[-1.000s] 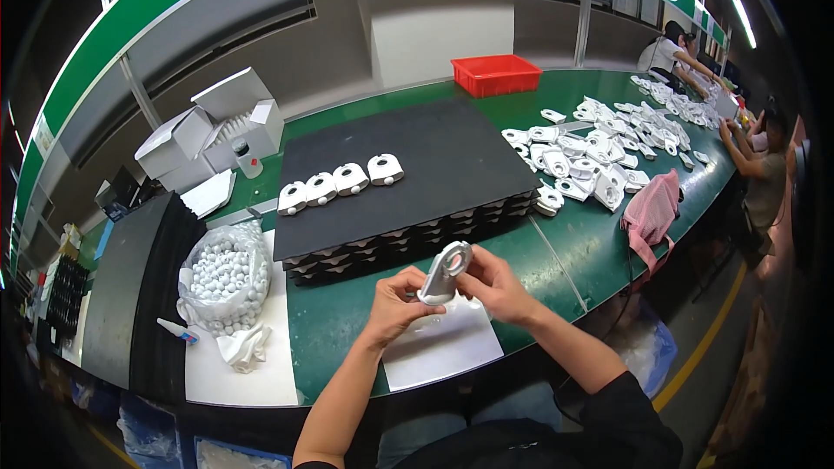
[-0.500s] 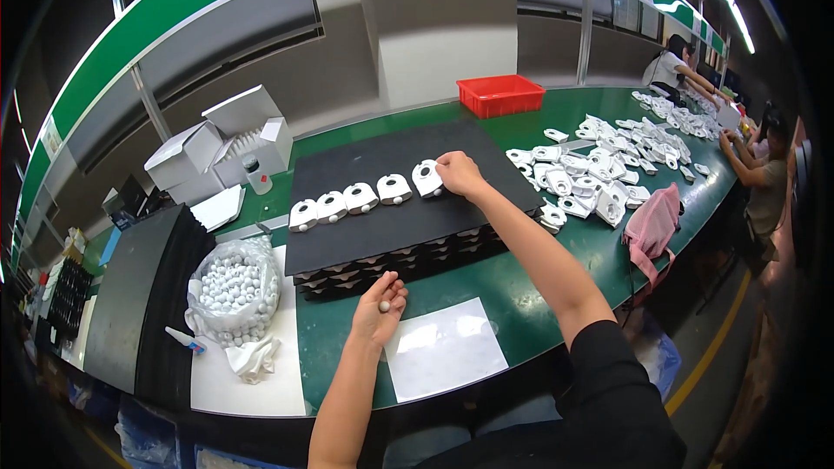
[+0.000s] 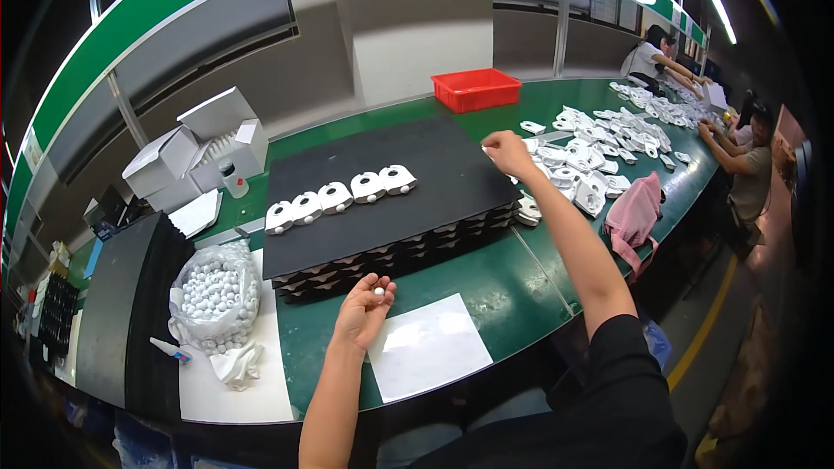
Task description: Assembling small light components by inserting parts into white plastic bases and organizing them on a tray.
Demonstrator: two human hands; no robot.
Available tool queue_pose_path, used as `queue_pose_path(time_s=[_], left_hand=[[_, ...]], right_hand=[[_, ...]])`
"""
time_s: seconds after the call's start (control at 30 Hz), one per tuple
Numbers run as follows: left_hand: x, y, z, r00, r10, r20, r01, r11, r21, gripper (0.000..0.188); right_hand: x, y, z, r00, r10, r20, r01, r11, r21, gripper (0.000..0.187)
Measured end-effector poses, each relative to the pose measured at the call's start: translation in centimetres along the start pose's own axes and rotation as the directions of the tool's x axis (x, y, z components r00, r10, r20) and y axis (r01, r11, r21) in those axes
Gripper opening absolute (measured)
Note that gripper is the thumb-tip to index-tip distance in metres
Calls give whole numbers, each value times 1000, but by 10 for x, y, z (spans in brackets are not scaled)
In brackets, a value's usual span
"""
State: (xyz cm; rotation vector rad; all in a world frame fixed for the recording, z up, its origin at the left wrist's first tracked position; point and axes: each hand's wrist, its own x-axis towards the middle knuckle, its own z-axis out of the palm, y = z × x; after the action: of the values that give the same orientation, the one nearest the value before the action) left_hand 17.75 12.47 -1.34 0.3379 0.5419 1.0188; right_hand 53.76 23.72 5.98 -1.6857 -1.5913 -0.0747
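My left hand (image 3: 363, 308) is raised palm up before the stack's front edge, fingers curled round a small white ball (image 3: 379, 292). At the right end of the stacked black sheets (image 3: 347, 156), my right hand (image 3: 510, 155) has its fingers drawn together. A tiny pale spot shows at their tips, too small to name. Several white plastic housings (image 3: 335, 197) with round dark openings stand in a touching row on the top sheet. Beyond my right hand spreads a loose pile of similar white housings (image 3: 584, 156).
A clear bag (image 3: 214, 295) of white balls sits left, beside a small glue bottle (image 3: 170, 350). White paper (image 3: 432, 347) lies in front. Further off are open white boxes (image 3: 200, 143), a red bin (image 3: 476, 89), a pink bag (image 3: 634, 219) and people at the bench's far right.
My right hand has left the last housing in the row and moved right toward the pile. That housing now stands against its neighbour. My left hand keeps the ball.
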Motion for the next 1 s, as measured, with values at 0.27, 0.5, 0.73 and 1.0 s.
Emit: queue_pose_path(time_s=[0.27,0.5,0.73,1.0], left_hand=[[2,-3,-7,998,-3,62,-3,996,90,29],[-4,-3,4,998,0,67,-10,989,150,23],[-7,-6,6,990,-14,140,-12,982,189,13],[-8,-2,-6,978,-36,205,-10,976,216,27]], right_hand=[[-92,49,-36,961,178,213,-75,906,-417,18],[-149,44,-76,989,141,47,-123,955,-271,41],[-163,26,-115,962,273,29,-263,946,-187,17],[-203,-54,-106,996,85,7,-85,996,31,9]])
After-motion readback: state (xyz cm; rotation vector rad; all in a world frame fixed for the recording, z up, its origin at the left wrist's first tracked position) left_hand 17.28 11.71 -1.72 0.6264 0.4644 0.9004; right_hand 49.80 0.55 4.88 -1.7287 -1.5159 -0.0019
